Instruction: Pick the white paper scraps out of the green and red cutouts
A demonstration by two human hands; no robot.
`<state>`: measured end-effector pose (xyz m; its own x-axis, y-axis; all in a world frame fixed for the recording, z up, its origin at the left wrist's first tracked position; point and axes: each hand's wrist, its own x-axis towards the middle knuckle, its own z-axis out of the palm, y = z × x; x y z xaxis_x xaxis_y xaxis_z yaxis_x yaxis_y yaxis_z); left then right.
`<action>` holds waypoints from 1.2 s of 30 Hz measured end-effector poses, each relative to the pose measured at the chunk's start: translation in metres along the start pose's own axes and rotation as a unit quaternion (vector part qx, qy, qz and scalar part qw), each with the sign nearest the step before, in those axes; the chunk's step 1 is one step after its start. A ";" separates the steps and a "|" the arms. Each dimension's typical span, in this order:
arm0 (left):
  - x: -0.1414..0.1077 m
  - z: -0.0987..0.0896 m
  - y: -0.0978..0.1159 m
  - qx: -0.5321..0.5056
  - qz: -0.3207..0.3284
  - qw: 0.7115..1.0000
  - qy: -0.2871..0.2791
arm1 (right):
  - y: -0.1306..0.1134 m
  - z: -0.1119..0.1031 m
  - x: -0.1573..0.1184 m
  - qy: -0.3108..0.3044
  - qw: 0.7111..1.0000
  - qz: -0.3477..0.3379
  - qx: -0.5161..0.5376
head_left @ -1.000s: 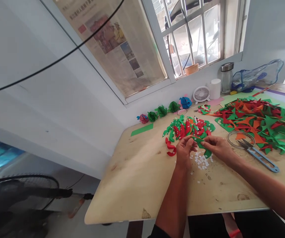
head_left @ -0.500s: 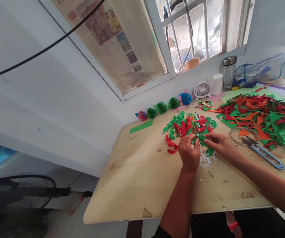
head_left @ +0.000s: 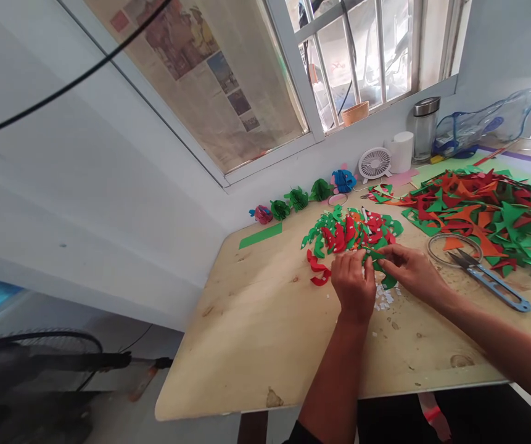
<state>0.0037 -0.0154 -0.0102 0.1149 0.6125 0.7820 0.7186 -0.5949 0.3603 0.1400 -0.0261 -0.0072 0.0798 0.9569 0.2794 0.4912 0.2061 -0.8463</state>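
Observation:
Between my two hands is a green paper cutout (head_left: 374, 253), pinched at its edges. My left hand (head_left: 353, 280) is closed on its left side, with the fingertips partly hidden. Thumb and fingers of my right hand (head_left: 406, 266) grip the right side. Below the hands lie small white paper squares (head_left: 384, 299), and part of a green curved piece (head_left: 389, 282) shows beneath. Just beyond is a heap of red and green curved paper pieces (head_left: 339, 234) dotted with white squares. A red wavy cutout (head_left: 318, 269) lies left of my left hand.
Blue-handled thread snips (head_left: 499, 287) and a clear tape roll (head_left: 436, 254) lie right of my hands. Behind them spreads a pile of paper offcuts (head_left: 482, 216). A small white fan (head_left: 375, 164), glass bottle (head_left: 426, 131) and folded paper figures (head_left: 298, 198) line the wall.
My left hand has turned slightly and shifted a little toward the right. Both hands still hold the green cutout. The camera view has moved slightly.

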 end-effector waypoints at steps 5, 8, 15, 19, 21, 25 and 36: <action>0.000 0.000 -0.001 -0.011 -0.013 1.000 -0.011 | 0.000 0.001 -0.002 0.013 0.998 -0.048 -0.024; 0.000 0.000 -0.001 -0.016 -0.017 1.000 -0.016 | 0.001 0.001 -0.003 0.002 0.996 -0.081 -0.040; 0.001 0.000 -0.003 0.007 -0.008 0.999 -0.036 | 0.003 0.000 -0.004 -0.010 0.991 -0.113 -0.074; 0.000 0.000 -0.003 0.031 -0.004 0.998 -0.045 | 0.005 0.000 -0.003 -0.008 0.989 -0.122 -0.080; 0.000 0.000 -0.003 0.040 -0.002 0.998 -0.045 | 0.007 0.000 -0.003 -0.008 0.988 -0.129 -0.079; 0.000 0.001 -0.002 0.050 0.001 0.998 -0.045 | 0.008 0.000 -0.002 -0.013 0.987 -0.137 -0.086; 0.000 0.001 0.000 0.065 0.015 0.997 -0.046 | 0.004 -0.001 -0.003 -0.017 0.989 -0.128 -0.074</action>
<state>0.0041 -0.0146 -0.0105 0.1962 0.6441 0.7393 0.7960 -0.5450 0.2635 0.1430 -0.0284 -0.0111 -0.0926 0.8840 0.4583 0.6138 0.4131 -0.6728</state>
